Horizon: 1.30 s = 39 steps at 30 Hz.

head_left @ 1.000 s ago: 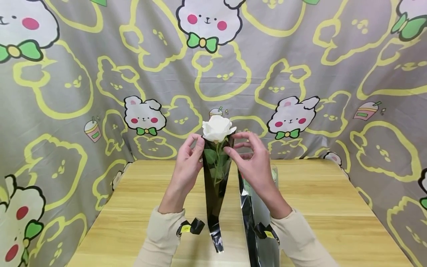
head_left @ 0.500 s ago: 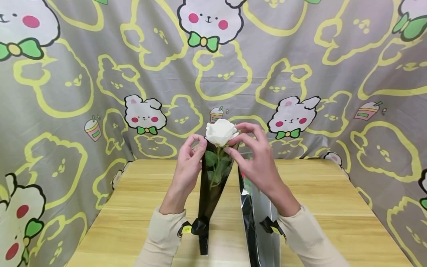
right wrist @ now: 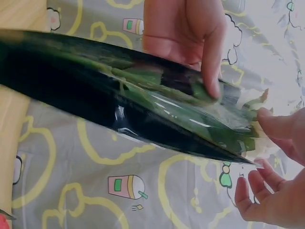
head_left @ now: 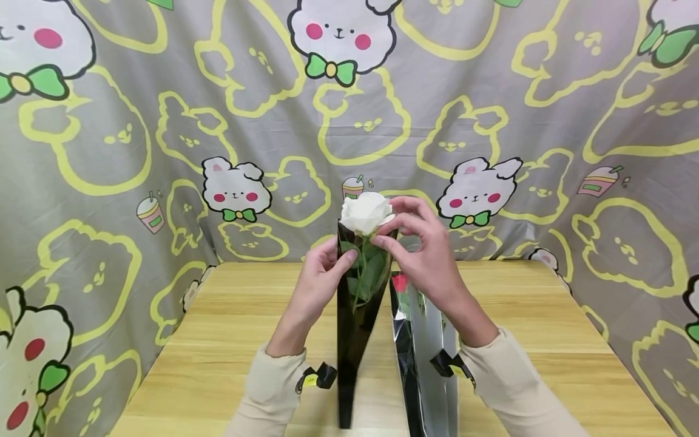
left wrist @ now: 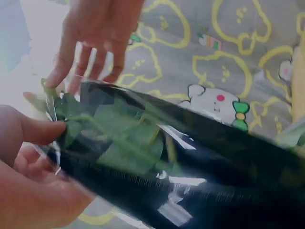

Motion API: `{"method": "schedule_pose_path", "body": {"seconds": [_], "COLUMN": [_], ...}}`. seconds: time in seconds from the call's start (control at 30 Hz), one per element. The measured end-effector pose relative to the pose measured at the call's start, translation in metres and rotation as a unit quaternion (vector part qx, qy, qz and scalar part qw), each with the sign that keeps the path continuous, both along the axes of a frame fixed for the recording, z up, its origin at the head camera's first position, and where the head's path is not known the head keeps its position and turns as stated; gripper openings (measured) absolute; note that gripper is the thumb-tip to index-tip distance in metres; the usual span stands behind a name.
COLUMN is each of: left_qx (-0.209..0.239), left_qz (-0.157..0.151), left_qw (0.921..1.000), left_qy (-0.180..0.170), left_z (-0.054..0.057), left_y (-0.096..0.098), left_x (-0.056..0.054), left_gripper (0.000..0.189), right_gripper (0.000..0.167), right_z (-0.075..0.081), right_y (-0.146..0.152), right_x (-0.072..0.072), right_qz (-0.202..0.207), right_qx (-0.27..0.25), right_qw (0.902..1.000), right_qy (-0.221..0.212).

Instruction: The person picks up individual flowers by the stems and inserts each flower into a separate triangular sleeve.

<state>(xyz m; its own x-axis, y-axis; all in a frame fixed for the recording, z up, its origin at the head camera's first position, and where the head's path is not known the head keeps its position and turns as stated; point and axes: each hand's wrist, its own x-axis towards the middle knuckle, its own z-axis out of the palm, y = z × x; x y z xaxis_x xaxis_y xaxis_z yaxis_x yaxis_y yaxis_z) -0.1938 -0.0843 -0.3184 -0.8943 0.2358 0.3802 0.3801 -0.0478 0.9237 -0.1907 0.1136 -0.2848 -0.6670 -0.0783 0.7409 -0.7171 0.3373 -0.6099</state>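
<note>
A white rose (head_left: 366, 212) with green leaves (head_left: 368, 270) stands upright in a black flower sleeve (head_left: 349, 346) with a clear front. Its bloom rises above the sleeve's mouth. My left hand (head_left: 317, 282) grips the sleeve's left side near the top, thumb over the clear front and fingers behind. With thumb and index finger, my right hand (head_left: 431, 261) pinches the rose just under the bloom, at the sleeve's right rim; the other fingers reach behind the petals. In the right wrist view the sleeve (right wrist: 57, 81) narrows away from both hands, and the bloom is washed out.
Right of the held sleeve, another black and clear sleeve (head_left: 405, 346) lies on the wooden table (head_left: 235, 328), with a red flower (head_left: 400, 282) at its top. Grey-looking clear wrapping (head_left: 437, 388) lies beside it. A patterned curtain (head_left: 295, 133) surrounds the table.
My left hand has shifted from the sleeve's top corner down its front. The right fingers have moved from the sleeve's rim to the bloom. The sleeve's lower end swung left, then back right.
</note>
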Motion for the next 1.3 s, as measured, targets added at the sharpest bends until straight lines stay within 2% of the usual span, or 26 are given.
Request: {"method": "schedule_pose_path", "body": {"seconds": [0.1, 0.2, 0.27, 0.33, 0.47, 0.53, 0.6, 0.67, 0.73, 0.8, 0.9, 1.0, 1.17, 1.23, 1.3], "left_qx": [-0.006, -0.001, 0.003, 0.004, -0.003, -0.004, -0.006, -0.007, -0.011, -0.013, -0.016, -0.016, -0.046, -0.06, -0.063], "left_qz": [0.031, 0.028, 0.014, 0.0, -0.043, -0.067, -0.087, -0.098, -0.105, -0.113, -0.124, -0.13, -0.109, -0.104, -0.109], "left_qw": [0.9992, 0.9992, 0.9995, 0.9997, 0.9987, 0.9973, 0.9954, 0.9939, 0.9926, 0.991, 0.989, 0.9879, 0.988, 0.987, 0.9859], "left_qy": [0.024, 0.029, 0.028, 0.025, 0.026, 0.03, 0.039, 0.05, 0.061, 0.07, 0.079, 0.084, 0.098, 0.106, 0.11], "left_z": [0.0, 0.0, -0.002, -0.003, -0.003, -0.003, -0.002, -0.002, -0.003, -0.003, -0.003, -0.003, -0.003, -0.004, -0.004], "left_y": [0.003, 0.002, -0.001, -0.004, -0.008, -0.009, -0.009, -0.01, -0.011, -0.012, -0.013, -0.013, -0.014, -0.014, -0.014], "left_x": [0.0, 0.0, 0.0, 0.0, 0.0, 0.0, -0.001, -0.002, -0.002, -0.002, -0.002, -0.002, -0.001, 0.0, 0.0], "left_gripper": [0.03, 0.032, 0.037, 0.042, 0.048, 0.048, 0.048, 0.048, 0.049, 0.05, 0.05, 0.048, 0.044, 0.044, 0.045], "right_gripper": [0.011, 0.009, 0.008, 0.011, 0.026, 0.032, 0.038, 0.043, 0.044, 0.042, 0.037, 0.031, 0.03, 0.028, 0.025], "right_z": [0.001, 0.006, 0.01, 0.015, 0.026, 0.03, 0.033, 0.035, 0.036, 0.037, 0.038, 0.04, 0.048, 0.049, 0.049], "right_y": [0.002, 0.008, 0.015, 0.024, 0.039, 0.042, 0.043, 0.041, 0.038, 0.037, 0.037, 0.038, 0.041, 0.041, 0.041], "right_x": [0.002, 0.002, 0.001, -0.001, -0.005, -0.007, -0.008, -0.009, -0.01, -0.012, -0.017, -0.02, -0.027, -0.029, -0.03], "right_qz": [-0.002, 0.005, 0.017, 0.047, 0.127, 0.147, 0.154, 0.164, 0.185, 0.206, 0.21, 0.196, 0.198, 0.205, 0.207], "right_qx": [0.012, 0.021, 0.031, 0.049, 0.111, 0.141, 0.159, 0.154, 0.123, 0.085, 0.058, 0.076, 0.097, 0.109, 0.126], "right_qw": [0.9999, 0.9995, 0.9984, 0.9949, 0.976, 0.9662, 0.9604, 0.9572, 0.952, 0.9435, 0.9342, 0.9309, 0.9185, 0.917, 0.921], "right_qy": [-0.001, -0.021, -0.044, -0.075, -0.138, -0.158, -0.169, -0.182, -0.21, -0.245, -0.283, -0.299, -0.328, -0.324, -0.305]}}
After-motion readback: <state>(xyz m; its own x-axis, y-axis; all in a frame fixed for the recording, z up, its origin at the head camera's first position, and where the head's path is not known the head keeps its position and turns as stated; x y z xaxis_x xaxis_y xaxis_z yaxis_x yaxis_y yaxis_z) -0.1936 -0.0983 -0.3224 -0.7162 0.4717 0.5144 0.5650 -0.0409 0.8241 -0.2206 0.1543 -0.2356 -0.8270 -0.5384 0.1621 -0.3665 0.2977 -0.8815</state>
